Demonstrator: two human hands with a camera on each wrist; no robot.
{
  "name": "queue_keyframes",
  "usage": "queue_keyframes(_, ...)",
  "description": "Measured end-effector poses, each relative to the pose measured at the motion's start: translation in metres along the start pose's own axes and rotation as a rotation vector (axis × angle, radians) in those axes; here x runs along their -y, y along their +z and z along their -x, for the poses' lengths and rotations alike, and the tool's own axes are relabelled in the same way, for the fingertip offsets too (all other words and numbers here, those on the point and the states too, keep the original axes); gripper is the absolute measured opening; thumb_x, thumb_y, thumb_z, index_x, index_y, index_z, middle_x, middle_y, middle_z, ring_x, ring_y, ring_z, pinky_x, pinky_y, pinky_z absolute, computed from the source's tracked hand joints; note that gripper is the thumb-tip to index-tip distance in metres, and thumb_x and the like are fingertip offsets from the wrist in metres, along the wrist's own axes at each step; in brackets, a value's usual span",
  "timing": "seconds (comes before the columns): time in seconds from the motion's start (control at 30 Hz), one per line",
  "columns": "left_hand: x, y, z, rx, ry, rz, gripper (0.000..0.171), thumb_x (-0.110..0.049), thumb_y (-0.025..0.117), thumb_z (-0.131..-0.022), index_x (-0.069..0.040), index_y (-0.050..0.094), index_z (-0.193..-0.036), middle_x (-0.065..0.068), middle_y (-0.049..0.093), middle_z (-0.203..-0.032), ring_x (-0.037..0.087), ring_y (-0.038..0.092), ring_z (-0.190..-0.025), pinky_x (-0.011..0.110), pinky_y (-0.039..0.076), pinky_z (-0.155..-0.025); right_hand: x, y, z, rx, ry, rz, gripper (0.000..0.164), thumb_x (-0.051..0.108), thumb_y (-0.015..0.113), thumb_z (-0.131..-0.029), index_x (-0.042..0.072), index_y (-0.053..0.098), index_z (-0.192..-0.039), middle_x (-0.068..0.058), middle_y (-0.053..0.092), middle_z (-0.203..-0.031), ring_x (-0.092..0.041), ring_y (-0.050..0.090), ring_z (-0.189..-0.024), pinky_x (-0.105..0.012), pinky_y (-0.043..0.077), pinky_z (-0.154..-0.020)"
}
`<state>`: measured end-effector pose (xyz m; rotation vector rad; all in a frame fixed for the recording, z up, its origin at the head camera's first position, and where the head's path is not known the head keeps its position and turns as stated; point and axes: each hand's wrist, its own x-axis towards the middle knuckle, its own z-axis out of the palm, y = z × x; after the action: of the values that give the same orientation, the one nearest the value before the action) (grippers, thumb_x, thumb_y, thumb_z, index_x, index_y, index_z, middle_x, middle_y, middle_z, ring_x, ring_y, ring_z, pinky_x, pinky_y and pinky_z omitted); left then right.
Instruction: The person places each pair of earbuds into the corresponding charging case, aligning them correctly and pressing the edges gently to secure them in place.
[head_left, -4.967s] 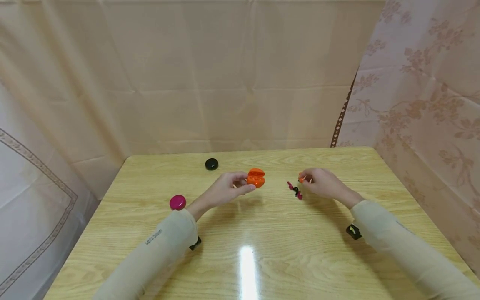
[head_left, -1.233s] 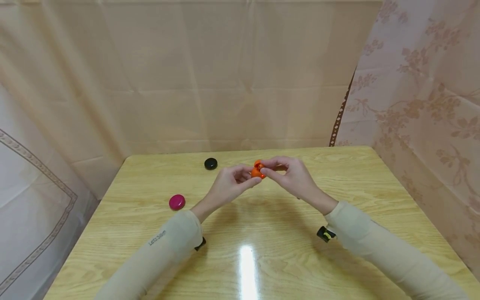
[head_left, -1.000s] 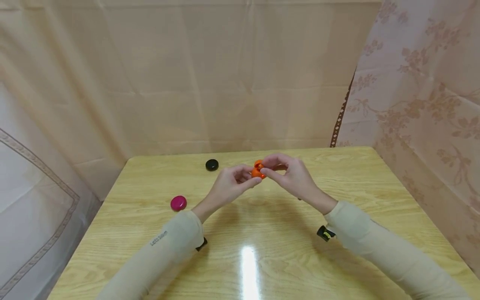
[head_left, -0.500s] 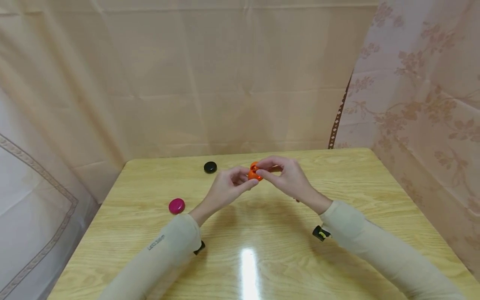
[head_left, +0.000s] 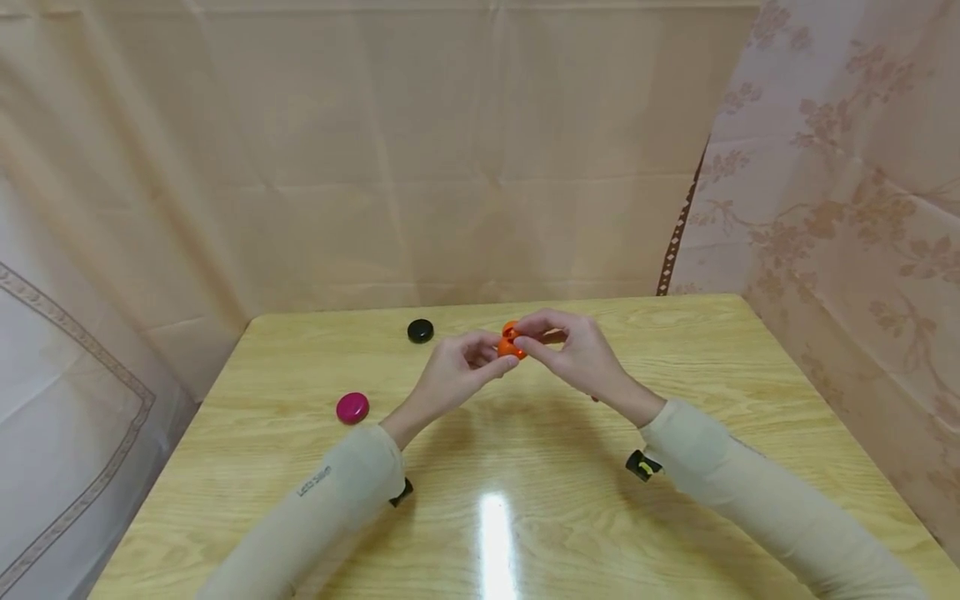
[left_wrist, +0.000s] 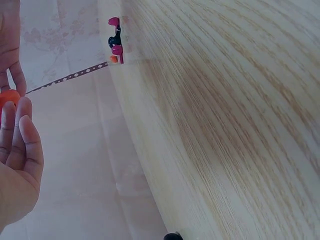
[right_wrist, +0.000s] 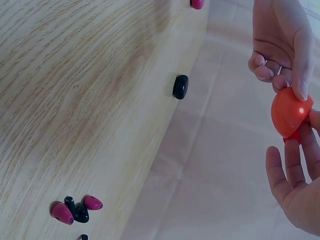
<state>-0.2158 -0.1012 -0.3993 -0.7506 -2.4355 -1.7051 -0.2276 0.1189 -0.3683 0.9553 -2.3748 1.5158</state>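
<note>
"Head view: where's the glossy, rounded orange case (head_left: pixel 511 348)?"

"Over the wooden desk (head_left: pixel 247 475), pinched in the grip of the left hand (head_left: pixel 455 368); fingertips of the right hand (head_left: pixel 577 354) meet its open mouth from the right. Whether they're pinching anything, I can't tell."

"Beyond?"

"Glossy black disc (head_left: pixel 421 331), desk's far edge."

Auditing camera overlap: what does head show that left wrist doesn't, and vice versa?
Head only: magenta round case, sleeve lettering.

Left wrist only: small black pieces and a small orange piece on the table. Small magenta pieces are plain there; head has just a reddish sliver at the right hand's edge.

Both: both hands, orange case, table. Left wrist's cut-off black thing may be head's black round case; can't confirm.
</note>
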Motion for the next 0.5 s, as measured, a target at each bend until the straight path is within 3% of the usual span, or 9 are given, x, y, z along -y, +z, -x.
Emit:
queue_keyframes(0.2,-0.007,0.0001,0.0018,0.005,-0.012,-0.006,0.022,-0.024,0.078,-0.093,-0.01,0.074,-0.109,0.004,0.072,-0.086,0.035,0.068,-0.078,0.029,0.055,-0.066,0.0014,0.0002,0.0001,-0.003,0.001,0.023,0.014,0.013,0.076,-0.093,0.009,0.075,-0.106,-0.001,0.075,-0.104,-0.016,0.071,-0.092,-0.039,0.058,-0.083)
queue_keyframes(0.37,-0.0036,-0.0015,0.0025,0.002,-0.002,-0.019,0.024,-0.031,0.077,-0.093,-0.014,0.074,-0.109,-0.002,0.072,-0.085,0.026,0.067,-0.075,0.034,0.057,-0.066,0.003,0.0013,-0.0001,-0.017,-0.006,0.06,0.01,0.015,0.077,-0.092,0.01,0.076,-0.101,0.001,0.075,-0.098,-0.015,0.071,-0.088,-0.039,0.058,-0.081)
queue_keyframes(0.5,-0.0046,-0.002,0.0035,0.01,0.003,-0.006,0.024,-0.03,0.077,-0.092,-0.014,0.074,-0.109,0.001,0.072,-0.085,0.028,0.067,-0.074,0.033,0.056,-0.065,0.0041,0.0017,0.0008,-0.017,-0.009,0.069,0.008,0.015,0.077,-0.092,0.01,0.077,-0.099,0.001,0.076,-0.097,-0.014,0.071,-0.085,-0.04,0.059,-0.078)
